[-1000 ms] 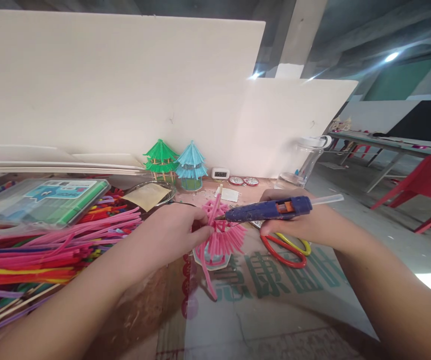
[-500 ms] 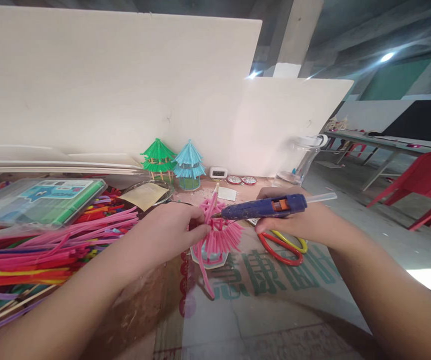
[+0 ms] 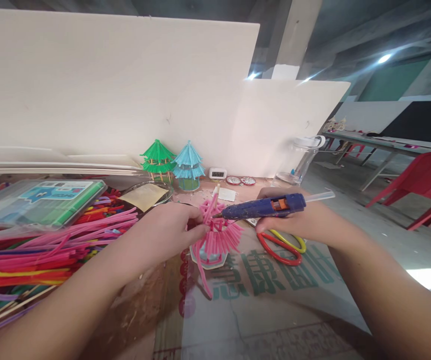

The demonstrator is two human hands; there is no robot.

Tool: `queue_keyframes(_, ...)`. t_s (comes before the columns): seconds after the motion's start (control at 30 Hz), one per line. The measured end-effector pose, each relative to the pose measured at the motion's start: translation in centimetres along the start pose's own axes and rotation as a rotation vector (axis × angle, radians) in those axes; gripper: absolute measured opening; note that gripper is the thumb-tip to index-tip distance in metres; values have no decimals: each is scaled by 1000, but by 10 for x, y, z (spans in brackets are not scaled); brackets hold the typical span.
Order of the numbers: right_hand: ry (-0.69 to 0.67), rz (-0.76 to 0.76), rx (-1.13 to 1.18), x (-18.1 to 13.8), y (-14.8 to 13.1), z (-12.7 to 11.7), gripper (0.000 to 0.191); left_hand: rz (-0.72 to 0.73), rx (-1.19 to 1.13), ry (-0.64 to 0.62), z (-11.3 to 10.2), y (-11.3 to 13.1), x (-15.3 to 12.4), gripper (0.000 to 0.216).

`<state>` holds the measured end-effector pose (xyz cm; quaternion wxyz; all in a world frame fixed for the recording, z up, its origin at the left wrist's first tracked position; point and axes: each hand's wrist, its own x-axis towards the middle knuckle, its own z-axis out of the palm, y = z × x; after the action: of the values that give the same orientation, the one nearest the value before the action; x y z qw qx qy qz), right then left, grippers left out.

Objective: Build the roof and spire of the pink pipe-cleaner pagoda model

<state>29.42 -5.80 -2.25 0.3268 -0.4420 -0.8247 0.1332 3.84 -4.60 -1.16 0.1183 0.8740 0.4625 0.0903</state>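
A small pink pavilion made of pipe cleaners (image 3: 223, 241) stands on a pale many-sided base. At its left side, the thumb and forefinger of my left hand (image 3: 174, 227) are closed on it; what lies right between the fingertips is partly hidden. One loose pink pipe cleaner (image 3: 204, 280) trails down in front of the base. My right hand (image 3: 301, 225) is wrapped around a blue hot glue gun (image 3: 258, 207), a clear glue stick jutting from its back. The gun's nozzle points left, at the pavilion's upper tier. Below that hand lie scissors (image 3: 283, 251) with red and yellow handles.
Pipe cleaners (image 3: 69, 245) heap at left under a plastic case (image 3: 39, 202). Behind stand a green pavilion (image 3: 157, 160), a blue pavilion (image 3: 189, 165), a small digital clock (image 3: 217, 173) and a clear jar (image 3: 300, 157). A white board (image 3: 118, 85) rises behind the table.
Almost nothing differs; the view has shifted very slightly. Both hands, the glue gun and the pink pavilion keep their places relative to one another.
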Motion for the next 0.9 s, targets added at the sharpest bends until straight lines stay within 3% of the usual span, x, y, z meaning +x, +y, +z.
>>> queue_keyframes(0.27,-23,-18,-75,-1,0,-3,40,9,1,14,2,-2,0,26)
queue_keyframes(0.67,-36,38,76,0,0,0,36,4,-10,33,1,0,-1,26)
queue_keyframes(0.9,-74,19,-34,-1,4,-6,34,18,0,40,2,-2,0,26)
